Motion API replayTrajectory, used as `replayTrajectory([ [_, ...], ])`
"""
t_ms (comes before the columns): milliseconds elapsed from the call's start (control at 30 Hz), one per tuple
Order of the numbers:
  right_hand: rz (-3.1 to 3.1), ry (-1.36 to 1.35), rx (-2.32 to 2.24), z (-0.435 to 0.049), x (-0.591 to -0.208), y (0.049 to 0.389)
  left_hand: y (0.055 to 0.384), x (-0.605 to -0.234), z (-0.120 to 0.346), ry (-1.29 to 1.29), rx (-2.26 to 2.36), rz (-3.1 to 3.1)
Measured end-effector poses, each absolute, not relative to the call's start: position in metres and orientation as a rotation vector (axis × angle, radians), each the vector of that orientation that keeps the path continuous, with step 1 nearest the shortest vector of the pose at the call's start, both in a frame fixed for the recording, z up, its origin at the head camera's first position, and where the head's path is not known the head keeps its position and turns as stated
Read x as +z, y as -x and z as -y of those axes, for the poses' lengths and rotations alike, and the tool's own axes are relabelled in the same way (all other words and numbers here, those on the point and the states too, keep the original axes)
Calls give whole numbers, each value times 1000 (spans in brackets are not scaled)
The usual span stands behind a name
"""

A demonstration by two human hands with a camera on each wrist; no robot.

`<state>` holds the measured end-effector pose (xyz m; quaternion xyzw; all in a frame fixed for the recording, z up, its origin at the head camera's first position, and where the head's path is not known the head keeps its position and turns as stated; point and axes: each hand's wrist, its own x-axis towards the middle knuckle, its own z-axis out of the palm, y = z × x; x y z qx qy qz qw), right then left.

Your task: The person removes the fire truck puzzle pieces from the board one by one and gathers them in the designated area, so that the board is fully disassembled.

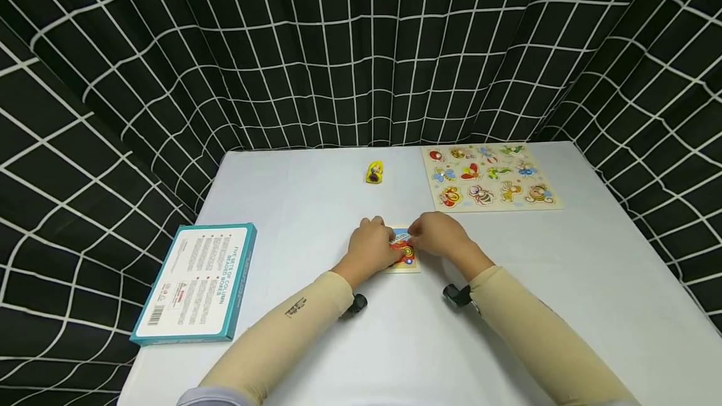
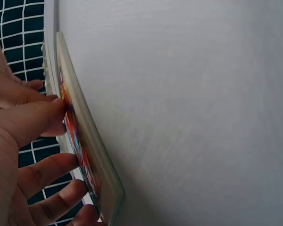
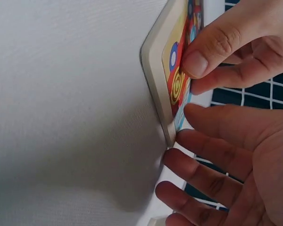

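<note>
A small wooden puzzle board [image 1: 405,267] with a red vehicle on a blue and yellow background lies flat on the table between both hands. My left hand [image 1: 369,246] reaches over its left side. In the right wrist view, the left thumb [image 3: 196,64] presses on the red picture, with the index finger close behind it. My right hand [image 1: 442,235] is at the board's right edge, its fingers [image 3: 198,174] extended and spread beside a corner. The left wrist view shows the board [image 2: 92,136] nearly edge-on, with other left fingers [image 2: 52,172] along its far side.
At the back right lies a large insect puzzle board [image 1: 474,204]. A small yellow figure piece [image 1: 375,172] sits at the back middle. On the left is a flat teal and white box [image 1: 194,281] with printed text. Black grid-patterned curtains [image 1: 316,49] surround the white table [image 1: 304,205].
</note>
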<state>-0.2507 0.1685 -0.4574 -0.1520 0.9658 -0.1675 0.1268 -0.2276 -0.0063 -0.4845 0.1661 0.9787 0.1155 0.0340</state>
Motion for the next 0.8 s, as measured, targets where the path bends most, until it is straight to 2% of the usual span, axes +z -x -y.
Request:
replayTrajectory([
  [300,-2825,486,-449,-163,-460,247,222,-488,8,-444,325,-3020],
  [800,-2919,711,-288,-166,-460,255,228,-489,8,-464,367,-3033],
])
